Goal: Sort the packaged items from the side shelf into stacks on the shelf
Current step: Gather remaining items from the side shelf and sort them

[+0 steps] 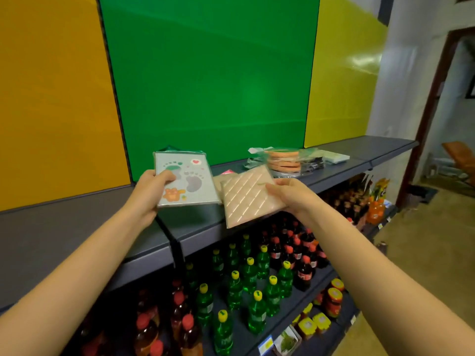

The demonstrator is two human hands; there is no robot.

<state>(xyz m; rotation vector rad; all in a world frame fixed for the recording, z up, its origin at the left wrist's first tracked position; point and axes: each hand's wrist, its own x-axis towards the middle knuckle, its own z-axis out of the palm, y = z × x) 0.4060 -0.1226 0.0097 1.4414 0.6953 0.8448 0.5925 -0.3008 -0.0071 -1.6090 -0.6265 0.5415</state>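
Observation:
My left hand (150,192) grips a flat grey-green packet printed with footprints and a heart (186,179), held up over the dark grey shelf (77,227). My right hand (290,195) pinches a beige quilted packet (248,199) by its right edge, tilted over the shelf's front lip. Behind it another beige packet (219,179) and a small pink item (227,172) lie on the shelf. Farther right sits a stack of orange round packaged items (284,161), with dark packets (313,161) and a pale flat packet (336,157) beside it.
Green (210,73), orange and yellow panels back the shelf. Below it, lower shelves hold several green bottles (250,276), dark red-capped bottles (290,250) and jars (334,301). A doorway (452,111) and floor open to the right.

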